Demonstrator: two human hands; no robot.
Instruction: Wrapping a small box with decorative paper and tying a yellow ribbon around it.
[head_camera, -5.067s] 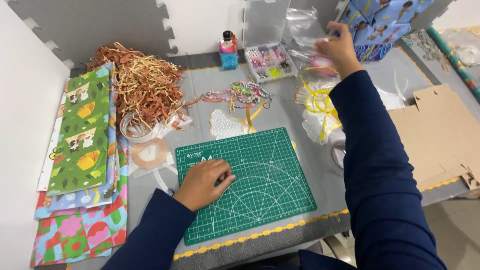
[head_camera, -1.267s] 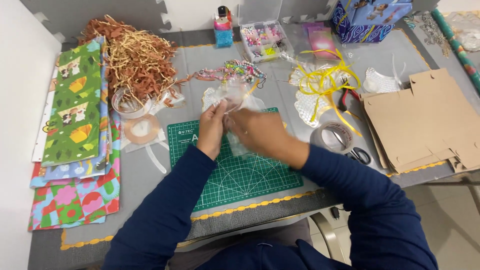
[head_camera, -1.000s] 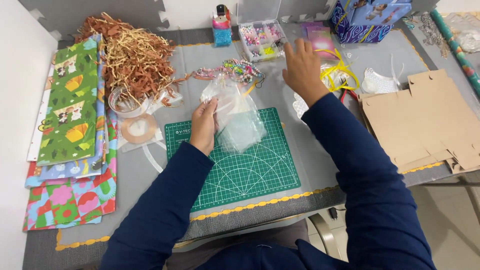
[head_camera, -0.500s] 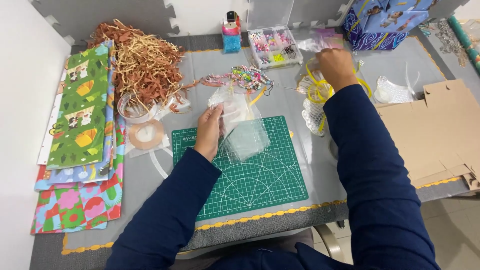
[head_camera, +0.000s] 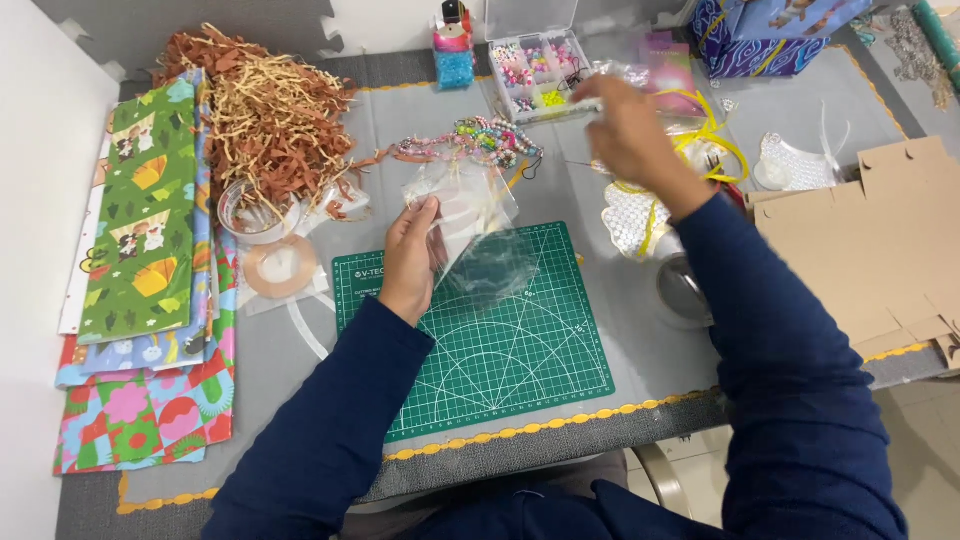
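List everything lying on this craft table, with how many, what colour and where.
Clear plastic bag: one, see-through, over the mat's top edge, held.
Cutting mat: one, green, centre.
Shredded paper: one heap, brown and cream, top left.
Wrapping sheets: several, green and multicoloured, left edge.
Tape roll: one, tan, left of the mat.
Bead box: one, clear, top centre.
Bead strings: a few, multicoloured, above the bag.
Cardboard: one, brown, right.
Left hand: holds the bag.
Right hand: raised by the bead box, fingers pinching something small.
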